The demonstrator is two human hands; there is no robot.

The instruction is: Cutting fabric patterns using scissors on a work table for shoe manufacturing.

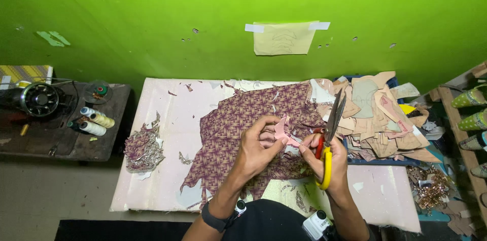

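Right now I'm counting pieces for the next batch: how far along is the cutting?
Done: a pile of cut patterned pieces lies left. In hand: left hand holds a pink piece; right hand holds the scissors. Left: much patterned fabric remains uncut.

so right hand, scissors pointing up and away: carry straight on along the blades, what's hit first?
The right hand holds the scissors tips-up. Straight on, they'd likely meet the pile of cut paper patterns first, then the green wall. Depth is unclear, so they might pass above the pile.
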